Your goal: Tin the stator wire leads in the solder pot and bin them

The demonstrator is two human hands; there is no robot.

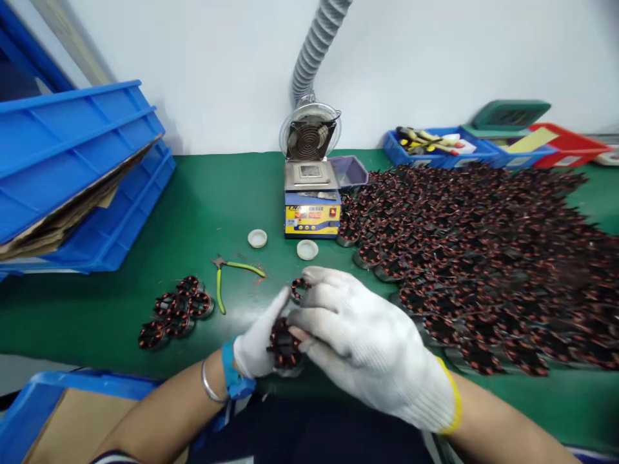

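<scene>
Low in the middle of the head view, a motor stator (284, 348) with copper windings and dark insulation is held over the table's near edge. My left hand (261, 345), in a white glove with a blue band at the wrist, wraps round its side. Thumb and fingers of my right hand (358, 328), gloved with a bare thumb tip, pinch at the stator's upper right edge; whether a single wire is between them is hidden. Just beyond the fingers, another stator (298, 288) stands on the green table (227, 193), partly covered by my right hand.
Several stators (178, 309) stand at left beside green-handled cutters (220, 277). Two small white dishes (258, 238) lie before a yellow-and-blue solder pot (312, 216) under a grey duct (319, 48). Stators in rows (483, 258) cover the right. Blue crates (87, 174) stand left, bins (445, 154) behind.
</scene>
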